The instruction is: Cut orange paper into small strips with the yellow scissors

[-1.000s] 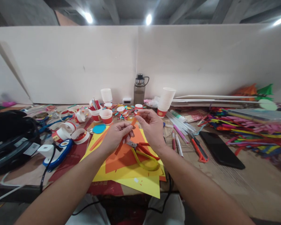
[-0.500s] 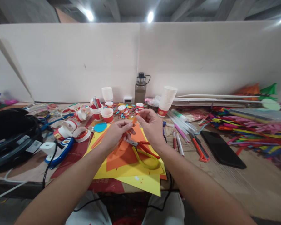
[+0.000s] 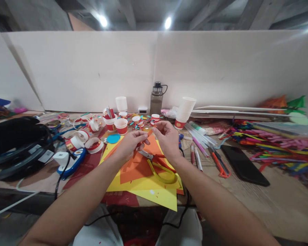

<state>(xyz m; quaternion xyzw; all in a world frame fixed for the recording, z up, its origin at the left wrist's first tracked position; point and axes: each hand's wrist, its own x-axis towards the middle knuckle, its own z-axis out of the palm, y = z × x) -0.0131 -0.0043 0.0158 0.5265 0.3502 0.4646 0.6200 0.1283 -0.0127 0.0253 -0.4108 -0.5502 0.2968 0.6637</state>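
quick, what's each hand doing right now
Left hand: closed, pinching a narrow orange paper strip.
Right hand: closed, pinching the same strip.

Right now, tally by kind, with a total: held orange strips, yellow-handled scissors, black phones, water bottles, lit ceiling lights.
Held orange strips: 1
Yellow-handled scissors: 1
Black phones: 1
Water bottles: 1
Ceiling lights: 3
Total: 7

Bare forearms [image 3: 79, 195], plain pale whitish trousers [image 3: 99, 230] on both legs

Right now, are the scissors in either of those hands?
No, the scissors lie on the orange paper, while the left hand and right hand hold an orange strip.
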